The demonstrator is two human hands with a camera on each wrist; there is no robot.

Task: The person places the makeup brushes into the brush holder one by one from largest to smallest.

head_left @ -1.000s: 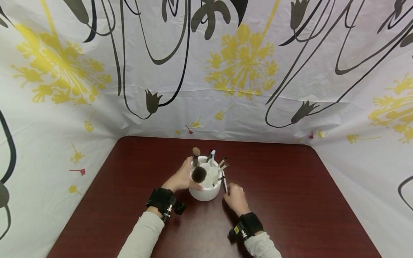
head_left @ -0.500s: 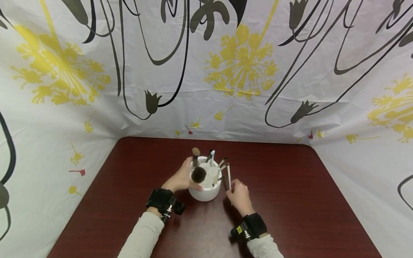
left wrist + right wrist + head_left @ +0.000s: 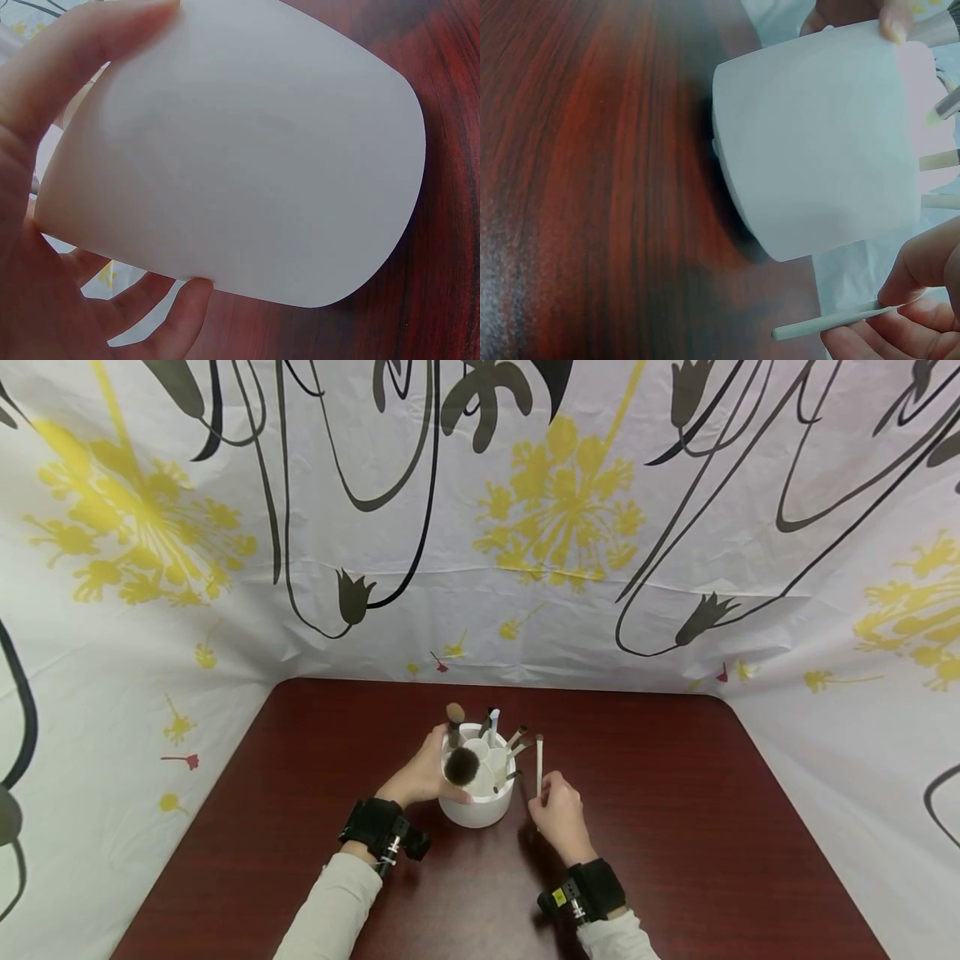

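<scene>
A white round makeup brush holder (image 3: 477, 813) stands near the table's middle in the head view. My left hand (image 3: 420, 775) grips its left side, thumb in front; in the left wrist view the smooth wall of the holder (image 3: 262, 165) fills the space between thumb and fingers. Just right of the holder, my right hand (image 3: 561, 817) pinches a thin pale makeup brush (image 3: 539, 766), bristles up. Its plain handle end (image 3: 799, 329) sticks out below the fingers in the right wrist view. A dark fluffy brush (image 3: 462, 766) and several slimmer ones stand in the holder's compartments.
The dark red-brown wood table (image 3: 675, 818) has rounded far corners. Behind it and at both sides hangs a white cloth (image 3: 420, 527) with yellow, grey and black plant prints. Black wrist straps with cameras (image 3: 592, 887) sit on both forearms.
The right hand has moved slightly right with the makeup brush, which has come away from the holder's right side and stands more upright. The left hand and holder have stayed still.
</scene>
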